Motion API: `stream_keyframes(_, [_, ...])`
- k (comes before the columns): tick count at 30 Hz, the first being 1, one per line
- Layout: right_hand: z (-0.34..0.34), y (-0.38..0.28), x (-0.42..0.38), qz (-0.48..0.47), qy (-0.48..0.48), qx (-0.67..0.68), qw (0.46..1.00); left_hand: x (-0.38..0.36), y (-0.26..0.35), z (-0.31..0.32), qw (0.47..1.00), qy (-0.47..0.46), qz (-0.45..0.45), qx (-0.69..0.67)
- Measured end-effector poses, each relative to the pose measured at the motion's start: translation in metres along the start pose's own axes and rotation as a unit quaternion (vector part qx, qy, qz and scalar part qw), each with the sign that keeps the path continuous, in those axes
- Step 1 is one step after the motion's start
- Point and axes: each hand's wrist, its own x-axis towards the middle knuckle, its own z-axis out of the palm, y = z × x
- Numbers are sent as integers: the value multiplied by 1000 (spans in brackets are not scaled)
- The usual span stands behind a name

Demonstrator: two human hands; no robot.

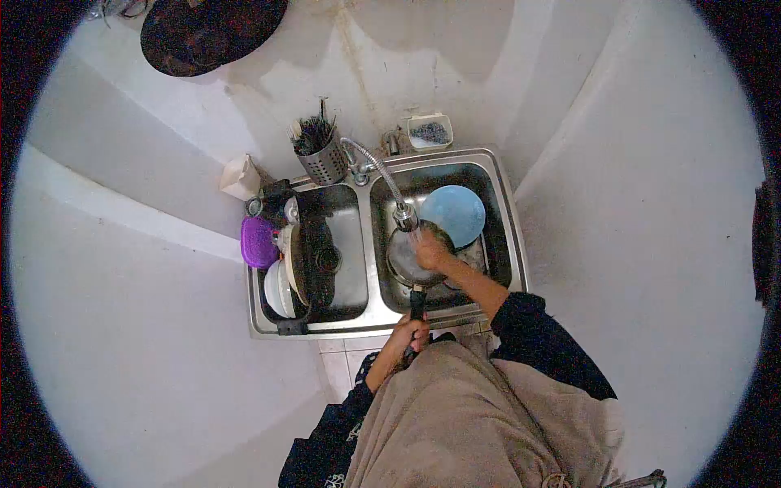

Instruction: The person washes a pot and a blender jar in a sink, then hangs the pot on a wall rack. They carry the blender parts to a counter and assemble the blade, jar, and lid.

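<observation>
My left hand (409,333) is wrapped round the black handle of a round pan (404,262), at the front edge of the right sink basin. Over the pan is my right hand (429,250), slightly blurred, with its fingers at the inside of the pan below the faucet head; what it holds, if anything, cannot be made out. The flexible metal faucet (404,215) points down at the pan. A light blue plate (455,213) lies in the same basin, behind and to the right of the pan.
The left basin (348,224) has a rack of white dishes (279,289) and a purple container (259,242) on its left side. Behind stand a metal cutlery holder (325,164) and a white tray (429,132). A dark round pan (207,32) hangs on the wall.
</observation>
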Motion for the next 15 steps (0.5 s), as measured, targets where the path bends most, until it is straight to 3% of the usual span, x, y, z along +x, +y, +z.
stream_keyframes(1, [-4, -6, -2, 35, 35, 0, 999, 1, 1, 2, 1000, -2, 2, 12])
stream_keyframes(3, [3, -5, -3, 7, 47, 45, 998, 2, 2, 1, 1000, -4, -6, 14])
stream_keyframes(5, [20, 14, 2, -121, 5, 131, 984, 1, 9, -4, 1000, -9, -22, -4])
stream_keyframes(6, [-7, 15, 4, -169, -161, 26, 972, 2, 7, -10, 1000, 12, 2, 16])
stream_keyframes(8, [6, 74, 16, -36, -146, -116, 982, 1, 4, -12, 1000, -4, -7, -2])
stream_keyframes(10, [8, 76, 16, 21, -76, -155, 985, -1, 4, -4, 1000, -23, -9, 4])
stream_keyframes(13, [-33, -21, -22, -8, 96, -62, 993, 0, 6, 4, 999, -27, -12, -24])
stream_keyframes(14, [-7, 6, -13, -97, 103, 10, 990, -2, 10, 5, 1000, 10, -25, -10])
stream_keyframes(15, [-13, 5, -18, -65, 11, 19, 998, -1, 9, -1, 1000, 5, -12, -3])
